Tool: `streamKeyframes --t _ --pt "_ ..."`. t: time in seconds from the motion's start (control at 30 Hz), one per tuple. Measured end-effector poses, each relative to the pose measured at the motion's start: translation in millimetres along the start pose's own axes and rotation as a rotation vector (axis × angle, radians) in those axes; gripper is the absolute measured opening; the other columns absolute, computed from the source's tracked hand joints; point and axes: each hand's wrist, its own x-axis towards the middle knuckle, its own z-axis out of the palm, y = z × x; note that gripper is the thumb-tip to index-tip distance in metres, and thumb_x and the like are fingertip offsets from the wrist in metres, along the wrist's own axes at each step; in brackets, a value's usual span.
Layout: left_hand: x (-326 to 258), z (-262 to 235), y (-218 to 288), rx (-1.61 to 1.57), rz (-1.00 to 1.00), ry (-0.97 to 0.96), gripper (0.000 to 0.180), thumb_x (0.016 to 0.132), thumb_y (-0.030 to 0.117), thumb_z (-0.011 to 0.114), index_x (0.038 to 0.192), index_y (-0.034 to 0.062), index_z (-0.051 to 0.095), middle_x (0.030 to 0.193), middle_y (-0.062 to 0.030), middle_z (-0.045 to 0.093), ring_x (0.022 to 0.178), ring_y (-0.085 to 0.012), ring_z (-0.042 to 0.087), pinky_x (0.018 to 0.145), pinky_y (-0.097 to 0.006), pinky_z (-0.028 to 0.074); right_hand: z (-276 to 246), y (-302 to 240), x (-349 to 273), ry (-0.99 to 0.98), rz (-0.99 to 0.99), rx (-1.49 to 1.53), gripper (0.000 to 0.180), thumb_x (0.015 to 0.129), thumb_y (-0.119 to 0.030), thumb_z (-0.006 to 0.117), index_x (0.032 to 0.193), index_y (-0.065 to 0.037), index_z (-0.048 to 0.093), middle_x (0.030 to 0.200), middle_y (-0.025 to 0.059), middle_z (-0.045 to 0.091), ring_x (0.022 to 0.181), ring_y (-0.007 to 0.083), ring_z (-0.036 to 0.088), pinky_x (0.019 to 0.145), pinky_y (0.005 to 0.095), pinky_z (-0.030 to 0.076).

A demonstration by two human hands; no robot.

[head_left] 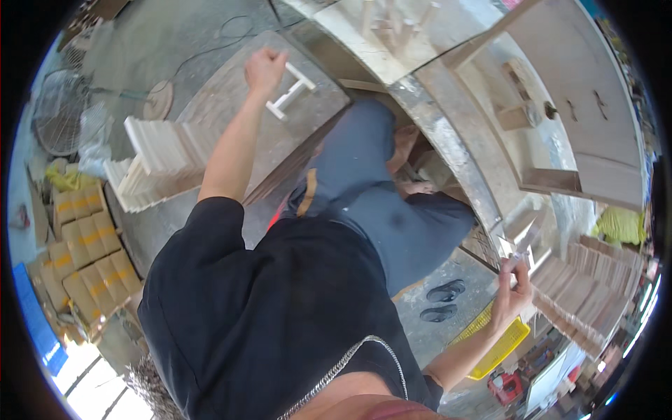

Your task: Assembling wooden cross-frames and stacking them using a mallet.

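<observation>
Over the grey board at the upper left, my left hand [265, 70] is closed, and what its fingers hold, if anything, is hidden. Right beside it is a small pale H-shaped wooden frame [297, 88], one end close to the fingers. On the other side, my right hand [513, 288] is raised with thumb and fingers pinched together. A blurred pale, thin piece [526, 241] shows at its fingertips; its kind is unclear. Stacked pale wooden slats [171, 148] stand on the board nearer to my left arm.
A long workbench [448, 133] runs along my front, with wooden parts on it. More stacked wooden pieces [584, 290] lie beyond my right hand. A yellow basket [500, 350] sits below my right forearm, near black sandals [442, 301]. Taped cartons [91, 241] and a fan [61, 112] stand left.
</observation>
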Motion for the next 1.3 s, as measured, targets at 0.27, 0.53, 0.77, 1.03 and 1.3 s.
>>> streamKeyframes --t 0.27,0.53,0.77,1.03,1.3 --pt "-68.8 89.1 -104.4 0.57 0.153 -0.549 0.032 0.085 0.037 0.076 0.094 0.0068 0.079 0.094 -0.0182 0.076 0.089 -0.0346 0.074 0.078 -0.047 0.058 117.6 -56.8 27.4 -0.165 0.04 0.834 0.029 0.098 -0.022 0.063 0.105 0.004 0.072 0.081 0.0043 0.067 0.075 0.011 0.058 0.069 0.0254 0.044" --pt "-33.8 42.5 -147.0 0.315 -0.069 -0.237 0.027 0.091 0.028 0.069 0.101 0.0049 0.076 0.095 -0.0206 0.074 0.088 -0.0326 0.074 0.077 -0.044 0.056 132.5 -62.8 33.6 -0.245 0.028 1.115 0.026 0.099 -0.018 0.064 0.106 0.006 0.073 0.082 0.0022 0.066 0.074 0.0092 0.056 0.068 0.0242 0.043" --pt "-147.9 -108.9 56.3 -0.352 0.593 -0.252 0.015 0.093 0.012 0.069 0.103 0.0041 0.076 0.097 -0.0064 0.074 0.101 -0.0241 0.068 0.108 -0.044 0.042 160.4 -67.9 37.1 -0.264 -0.043 0.723 0.026 0.102 -0.019 0.063 0.11 0.002 0.074 0.084 0.0008 0.066 0.078 0.0049 0.057 0.069 0.0248 0.047" --pt "-214.5 -65.1 186.9 -0.668 0.777 -0.907 0.023 0.088 0.015 0.077 0.102 -0.0018 0.071 0.088 -0.0113 0.067 0.08 -0.0234 0.062 0.073 -0.035 0.049 157.4 -54.5 8.0 -0.277 -0.249 0.744 0.021 0.097 -0.014 0.066 0.107 0.003 0.073 0.081 0.0065 0.069 0.073 0.0106 0.061 0.067 0.0282 0.049" --pt "-214.5 -26.0 221.7 -0.652 0.456 -1.549 0.025 0.098 0.025 0.07 0.103 0.001 0.074 0.085 -0.0018 0.068 0.08 -0.0107 0.061 0.075 -0.027 0.048 140.1 -32.1 -2.5 -0.255 -0.148 0.851 0.024 0.097 -0.018 0.066 0.096 0.006 0.072 0.078 -0.0006 0.063 0.068 0.006 0.051 0.06 0.0232 0.039"
